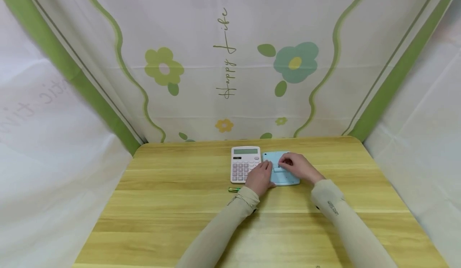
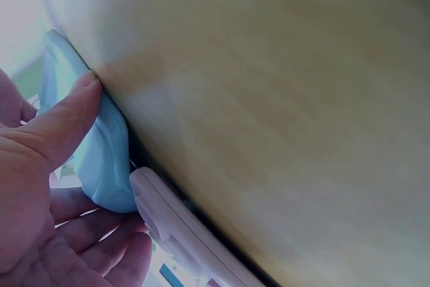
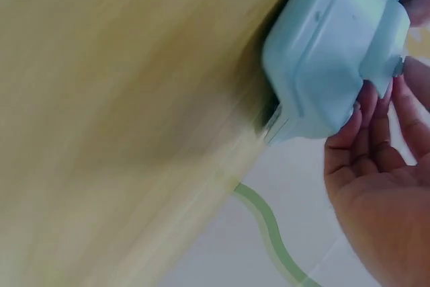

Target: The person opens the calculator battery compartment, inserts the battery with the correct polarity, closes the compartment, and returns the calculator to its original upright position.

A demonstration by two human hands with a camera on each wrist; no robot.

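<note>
A light-blue calculator (image 1: 288, 178) lies back side up, a raised bar across its middle. My left hand (image 1: 260, 179) holds its left side, the thumb along the near edge and the fingers by the far edge in the left wrist view. Over the bar, my right hand (image 1: 298, 167) pinches a small grey piece (image 3: 398, 66) between thumb and forefinger; its kind is too small to tell. The other right fingertips touch the calculator's back. A pale pink calculator (image 1: 246, 164) lies face up just left, partly covered by my left hand.
A green battery (image 1: 234, 189) lies below the pink calculator, partly hidden by my left wrist. The wooden table (image 1: 173, 212) ends at the back against a flower-patterned curtain (image 1: 194, 28). White cloth walls (image 1: 425, 140) stand on both sides.
</note>
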